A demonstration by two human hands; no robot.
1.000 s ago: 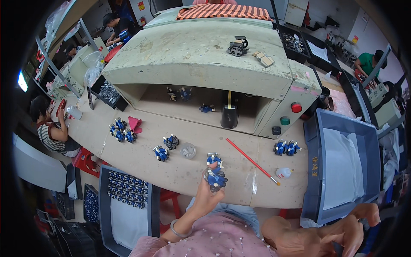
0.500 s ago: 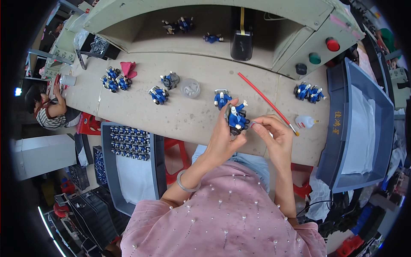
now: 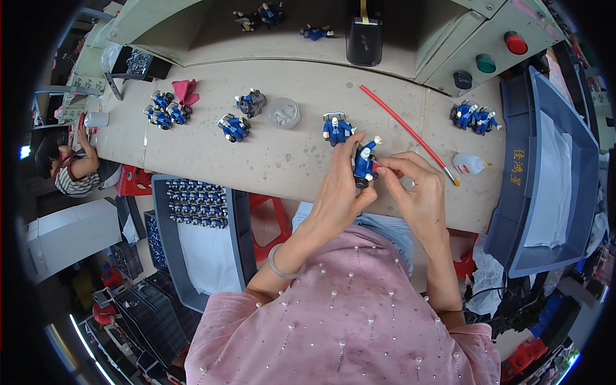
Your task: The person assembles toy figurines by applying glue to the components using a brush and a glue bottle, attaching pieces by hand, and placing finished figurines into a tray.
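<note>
My left hand [image 3: 339, 189] grips a small figurine [image 3: 364, 164] in a blue suit, with a white head and a raised white hand. It is tilted over the front of the table. The thumb and fingers of my right hand [image 3: 420, 192] are pinched together at the figurine's right side. A bit of red shows at those fingertips; what they hold is too small to make out. Just behind my left fingertips, a similar seated figurine [image 3: 336, 130] stands on the table. A red-handled paintbrush [image 3: 410, 136] and a small white bottle [image 3: 469, 163] lie right of my hands.
More figurines [image 3: 168, 110] stand left beside a pink cloth [image 3: 185, 92]; others [image 3: 475, 117] are at right. A clear cup [image 3: 283, 113] is mid-table. Grey-blue bins flank me: one [image 3: 239, 237] with rows of figurines, one [image 3: 513, 173] paper-lined. A person [image 3: 77, 163] sits far left.
My right fingertips have come in against the figurine's side. The figurine has turned and risen slightly in my left hand. The whole view has shifted a little.
</note>
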